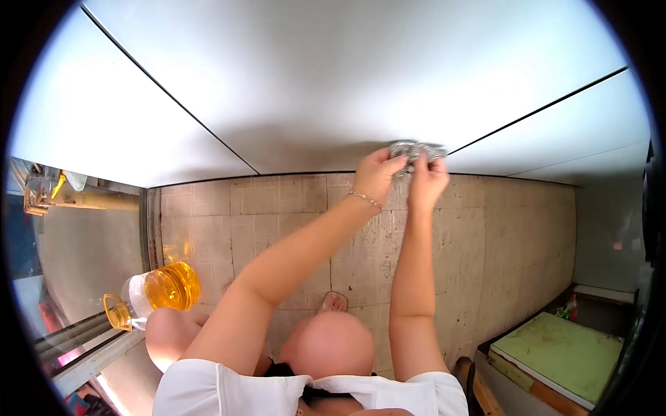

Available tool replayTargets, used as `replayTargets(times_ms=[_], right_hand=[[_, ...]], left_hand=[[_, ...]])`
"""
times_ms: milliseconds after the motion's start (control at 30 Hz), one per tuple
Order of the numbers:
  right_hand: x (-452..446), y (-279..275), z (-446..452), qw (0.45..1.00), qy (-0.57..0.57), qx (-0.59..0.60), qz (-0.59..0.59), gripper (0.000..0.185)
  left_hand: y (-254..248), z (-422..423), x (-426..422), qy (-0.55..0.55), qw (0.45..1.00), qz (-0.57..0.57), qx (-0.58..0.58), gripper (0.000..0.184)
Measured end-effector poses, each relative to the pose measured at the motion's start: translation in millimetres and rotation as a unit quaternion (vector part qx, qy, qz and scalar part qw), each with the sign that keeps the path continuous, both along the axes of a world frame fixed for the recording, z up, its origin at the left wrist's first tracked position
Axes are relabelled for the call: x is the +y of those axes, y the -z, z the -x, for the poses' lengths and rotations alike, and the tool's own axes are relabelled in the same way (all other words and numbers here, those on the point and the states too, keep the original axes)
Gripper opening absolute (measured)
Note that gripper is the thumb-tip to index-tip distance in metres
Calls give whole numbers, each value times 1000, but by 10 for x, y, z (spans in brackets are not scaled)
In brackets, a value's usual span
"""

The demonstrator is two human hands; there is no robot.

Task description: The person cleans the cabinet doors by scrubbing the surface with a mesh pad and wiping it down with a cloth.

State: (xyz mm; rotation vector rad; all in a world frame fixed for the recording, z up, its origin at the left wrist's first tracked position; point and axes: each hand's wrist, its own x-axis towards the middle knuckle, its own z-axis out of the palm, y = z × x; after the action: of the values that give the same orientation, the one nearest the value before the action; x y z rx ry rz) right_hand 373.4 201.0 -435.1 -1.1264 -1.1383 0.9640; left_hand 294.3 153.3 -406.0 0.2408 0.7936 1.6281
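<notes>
A crumpled silvery-grey bundle [417, 150] with fine stripes is at the lower part of the white panel [333, 90]; I cannot tell whether it is cloth or a scouring pad. My left hand [377, 173], with a chain bracelet at the wrist, is closed on the bundle's left side, thumb in front. Close beside it, my right hand [429, 182] pinches the right side of the same bundle. Both arms reach forward over the floor. The bundle appears close to the panel, but whether it touches is unclear.
A large bottle of yellow oil [170, 286] with a yellow handle stands on the tiled floor [291, 222] at left, by my knee. A green-topped box or low cabinet [558, 353] is at lower right. Dark seams divide the white panels.
</notes>
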Motion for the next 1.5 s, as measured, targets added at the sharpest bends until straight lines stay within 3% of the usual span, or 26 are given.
replayTargets(times_ms=[67,100,133,200,267,300,400,500,567,633,767,833,900,967,1033,1100,1133,1200,1267,1333,1367,1467,1500], right_hand=[[12,-388,2,999,15,19,-26,13],[-13,-336,8,998,45,-41,-25,15],[-17,-167,28,990,85,-104,-51,15],[45,516,46,994,97,-49,0,17],[-17,1042,7,958,50,-269,89,21],[34,1274,-24,955,30,-275,109,20],[61,1536,-97,958,-4,-249,140,18],[94,672,-99,992,18,-106,72,19],[49,74,-73,999,28,23,33,16],[18,21,-59,996,51,-53,44,13],[-2,872,-22,947,8,-310,84,16],[20,967,33,961,22,-273,46,17],[-36,623,53,963,12,-269,32,18],[-68,11,83,999,7,-25,45,14],[-91,-490,122,1000,19,-11,-12,13],[-100,-658,108,1000,13,-20,-3,14],[-64,-469,122,992,61,-94,-56,14],[-30,49,112,996,52,-65,26,15],[-29,869,-68,948,-41,-303,84,13],[-51,1065,-56,970,-21,-44,237,11],[-93,1124,-63,946,-12,89,312,10],[-37,969,-146,943,91,256,191,14],[-20,805,-193,943,106,259,180,21]], left_hand=[[-24,-2,101,1,999,-2,36,23],[-14,-4,131,1,999,-1,52,23],[80,-18,143,11,996,38,85,22],[535,-44,164,30,981,119,151,19],[1207,-30,167,55,981,160,91,20],[1394,-27,170,68,979,181,61,20],[1195,1,51,64,991,58,-102,25],[424,-21,-34,105,984,-45,-137,30],[202,-32,-26,116,977,-90,-157,31],[166,-18,15,140,970,-130,-151,34],[690,85,-68,127,985,9,-116,37],[820,205,-70,116,988,35,-97,39],[469,212,-94,142,983,-51,-108,41],[-72,218,-131,160,972,-130,-114,42],[-504,218,-170,177,957,-202,-107,44],[-441,236,-151,186,955,-206,-103,43],[-355,254,-121,189,954,-212,-98,43],[255,220,13,176,975,-102,-89,41],[884,157,-5,167,982,11,-84,42],[1058,205,-18,147,985,47,-82,47],[1031,210,-52,149,985,51,-70,50],[898,293,-251,172,980,102,-16,59],[905,328,-343,185,973,137,9,61]])
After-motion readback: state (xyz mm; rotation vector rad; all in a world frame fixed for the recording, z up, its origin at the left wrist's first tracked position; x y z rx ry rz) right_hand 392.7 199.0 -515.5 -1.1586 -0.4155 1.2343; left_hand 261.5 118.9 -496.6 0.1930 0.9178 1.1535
